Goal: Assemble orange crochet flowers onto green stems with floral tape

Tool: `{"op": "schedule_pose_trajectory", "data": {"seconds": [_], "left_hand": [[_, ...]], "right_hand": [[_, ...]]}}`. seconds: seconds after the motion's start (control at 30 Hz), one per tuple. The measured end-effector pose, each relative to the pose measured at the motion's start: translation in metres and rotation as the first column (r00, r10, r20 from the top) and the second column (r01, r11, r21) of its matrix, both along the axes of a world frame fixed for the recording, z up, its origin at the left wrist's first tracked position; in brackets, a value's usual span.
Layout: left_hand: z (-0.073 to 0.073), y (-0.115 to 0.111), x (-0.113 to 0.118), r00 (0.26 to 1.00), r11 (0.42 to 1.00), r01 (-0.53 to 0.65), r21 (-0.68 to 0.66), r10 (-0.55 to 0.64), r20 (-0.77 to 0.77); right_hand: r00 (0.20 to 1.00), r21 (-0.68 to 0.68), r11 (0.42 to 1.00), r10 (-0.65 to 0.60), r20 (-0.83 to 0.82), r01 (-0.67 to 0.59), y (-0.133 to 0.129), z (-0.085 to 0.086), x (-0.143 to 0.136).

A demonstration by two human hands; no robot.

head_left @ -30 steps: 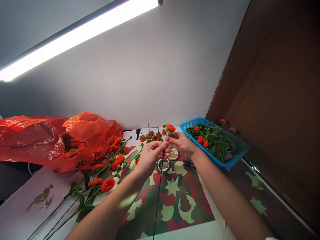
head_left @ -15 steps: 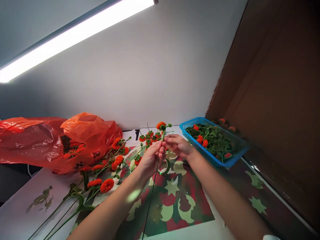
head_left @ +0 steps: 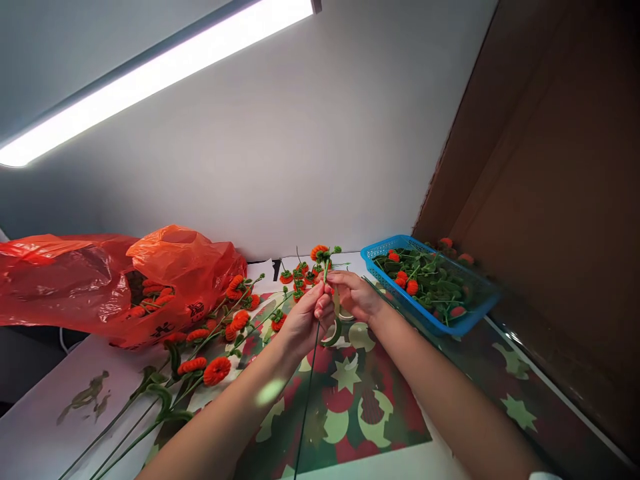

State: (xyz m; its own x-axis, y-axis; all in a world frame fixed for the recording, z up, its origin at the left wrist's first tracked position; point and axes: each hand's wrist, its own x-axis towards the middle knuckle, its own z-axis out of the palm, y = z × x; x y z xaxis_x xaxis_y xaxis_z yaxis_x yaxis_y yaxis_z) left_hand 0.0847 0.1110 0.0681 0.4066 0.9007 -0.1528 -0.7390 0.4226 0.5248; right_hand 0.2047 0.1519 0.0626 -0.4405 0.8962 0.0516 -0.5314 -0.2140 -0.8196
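Note:
An orange craft flower (head_left: 320,253) with a small green bud stands upright on a long thin green stem (head_left: 309,393). My left hand (head_left: 313,312) is closed round the stem just below the bloom. Beside it, my right hand (head_left: 354,293) pinches the same stem, thumb and forefinger touching it near the left fingertips. Below the hands a roll of green tape (head_left: 334,331) lies on the patterned mat, partly hidden. Behind them several small orange blooms (head_left: 301,272) lie on white paper.
Left stands a red plastic bag (head_left: 195,257) with orange blooms inside. Several finished-looking orange flowers (head_left: 217,371) with long stems lie before it. A blue basket (head_left: 425,319) of green leaves and orange blooms is at the right, by a brown cardboard panel (head_left: 560,220).
Both hands stay on the stem with the flower above. My left fingers have curled slightly and the right fingers have shifted a little; the view has moved slightly.

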Motion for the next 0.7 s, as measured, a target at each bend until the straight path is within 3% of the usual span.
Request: {"op": "schedule_pose_trajectory", "data": {"seconds": [0.1, 0.23, 0.43, 0.7], "left_hand": [[-0.001, -0.002, 0.001, 0.999, 0.998, 0.019, -0.054, -0.016, 0.050], [0.000, -0.003, 0.001, 0.996, 0.996, 0.021, -0.083, -0.014, 0.087], [0.001, -0.004, 0.003, 0.999, 0.999, 0.013, -0.036, -0.012, 0.031], [-0.001, -0.005, 0.004, 0.998, 0.999, 0.027, -0.021, -0.026, 0.056]], "right_hand": [[0.996, 0.097, 0.993, -0.075, 0.047, 0.070, 0.000, 0.002, 0.002], [0.997, 0.110, 0.993, -0.047, 0.062, 0.040, -0.001, 0.005, 0.003], [0.995, 0.172, 0.985, 0.017, 0.102, -0.034, 0.000, 0.009, 0.011], [0.995, 0.194, 0.981, -0.031, 0.099, 0.011, 0.003, 0.001, 0.006]]}}
